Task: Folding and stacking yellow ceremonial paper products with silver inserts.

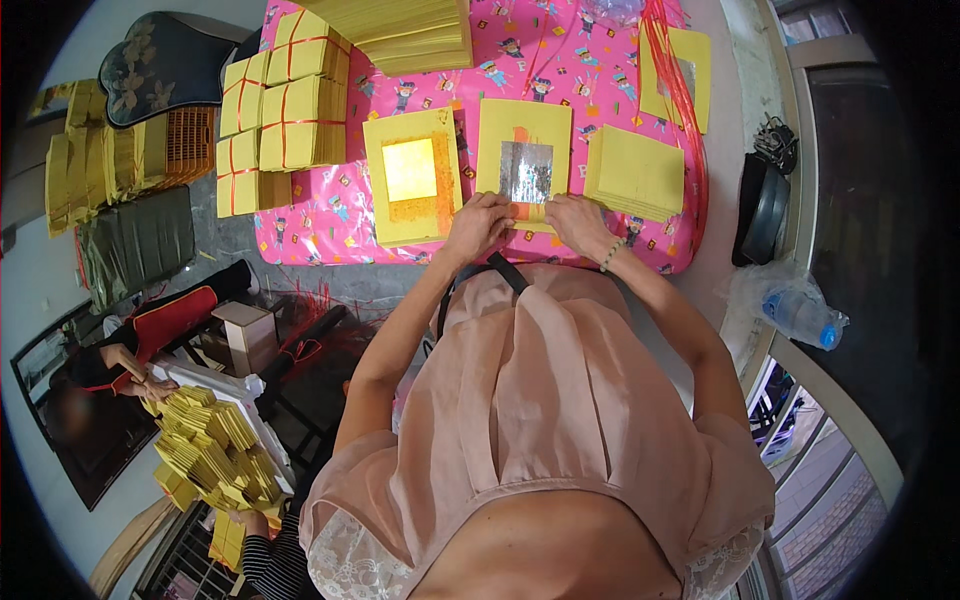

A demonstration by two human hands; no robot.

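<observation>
In front of me lies a yellow joss paper sheet (493, 143) with a silver foil square and orange marks, on top of others. My left hand (482, 224) pinches its near left edge, fingers closed. At the near right edge my right hand (582, 224) is closed on the same paper, a beaded bracelet on that wrist. Just left of it sits a joss paper stack with a gold square (412, 172), marked with orange. A plain yellow paper stack (640, 168) lies beside my right hand. My fingertips are partly hidden.
The pink patterned tablecloth (570, 75) carries red-tied paper bundles (302, 130) at left, a tall stack (410, 35) behind and red strings (672, 70) at right. A bagged plastic bottle (800, 312) is on the right. At lower left, other people's hands (150, 385) handle folded yellow papers (205, 440).
</observation>
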